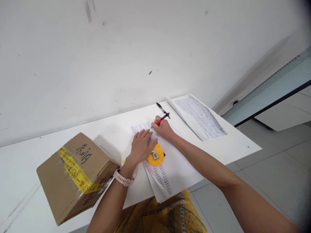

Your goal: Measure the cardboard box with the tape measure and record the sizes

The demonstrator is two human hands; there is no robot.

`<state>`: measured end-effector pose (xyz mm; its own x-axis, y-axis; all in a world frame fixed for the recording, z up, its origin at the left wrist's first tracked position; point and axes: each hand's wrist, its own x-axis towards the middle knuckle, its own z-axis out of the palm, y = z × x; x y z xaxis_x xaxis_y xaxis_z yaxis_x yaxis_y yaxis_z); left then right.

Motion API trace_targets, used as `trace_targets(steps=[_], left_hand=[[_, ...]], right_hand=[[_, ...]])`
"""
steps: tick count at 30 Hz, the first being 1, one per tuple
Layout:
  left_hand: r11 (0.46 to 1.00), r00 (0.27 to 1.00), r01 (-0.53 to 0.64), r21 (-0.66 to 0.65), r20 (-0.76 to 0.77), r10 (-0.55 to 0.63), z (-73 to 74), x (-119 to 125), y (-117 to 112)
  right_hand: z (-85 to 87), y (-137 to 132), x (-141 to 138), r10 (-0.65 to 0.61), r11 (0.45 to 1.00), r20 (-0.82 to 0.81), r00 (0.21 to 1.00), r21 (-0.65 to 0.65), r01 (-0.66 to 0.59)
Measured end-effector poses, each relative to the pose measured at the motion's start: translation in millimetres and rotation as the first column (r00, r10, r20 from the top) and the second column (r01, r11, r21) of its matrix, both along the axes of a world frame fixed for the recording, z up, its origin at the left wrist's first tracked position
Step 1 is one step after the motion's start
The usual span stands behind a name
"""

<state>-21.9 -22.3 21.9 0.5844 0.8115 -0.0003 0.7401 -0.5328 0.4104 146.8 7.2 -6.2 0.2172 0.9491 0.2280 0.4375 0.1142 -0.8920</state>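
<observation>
Taking the sheet [178, 168] as the clock's centre, with twelve toward the wall [102, 64], grips a red pen [159, 122] in the right hand [164, 127] at one o'clock, fingers curled tightly round the barrel. Tilts the pen's rear end up toward two o'clock. Hides the tip among the fingers, so cannot tell whether touching paper.

Lays the left hand [141, 147] flat on the sheet at ten o'clock, fingers outstretched and nearly together, thumb parted toward three. Overlaps the top edge of the yellow tape measure [159, 159] with that thumb, apparently touching. Shows the tape measure lying on the sheet, near the centre, bearing a pale label too small to read. Wears a pink band [123, 179] on the left wrist, at eight.

Written on the sheet, in columns toward eleven and again toward six: rows of small marks, partly reddish near the curled lower edge, not legible. Covered in dense writing, equally unreadable: the page [198, 116] at two.

Placed between eight and nine on the table [234, 144]: a cardboard box [58, 181], marked on top with large dark-blue handwritten characters. Sealed with yellow tape [75, 171], printed in red characters too blurred to read surely. Set down at twelve, beyond the right hand: a black pen [160, 106].
</observation>
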Motion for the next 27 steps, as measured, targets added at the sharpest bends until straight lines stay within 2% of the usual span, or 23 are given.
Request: trace_targets(steps=[27], left_hand=[[1.000, 1.000, 0.001, -0.015, 0.004, -0.001, 2.5, 0.2, -0.7]], right_hand=[[-2.0, 0.6, 1.6, -0.027, 1.000, 0.006, 1.000, 0.011, 0.027]])
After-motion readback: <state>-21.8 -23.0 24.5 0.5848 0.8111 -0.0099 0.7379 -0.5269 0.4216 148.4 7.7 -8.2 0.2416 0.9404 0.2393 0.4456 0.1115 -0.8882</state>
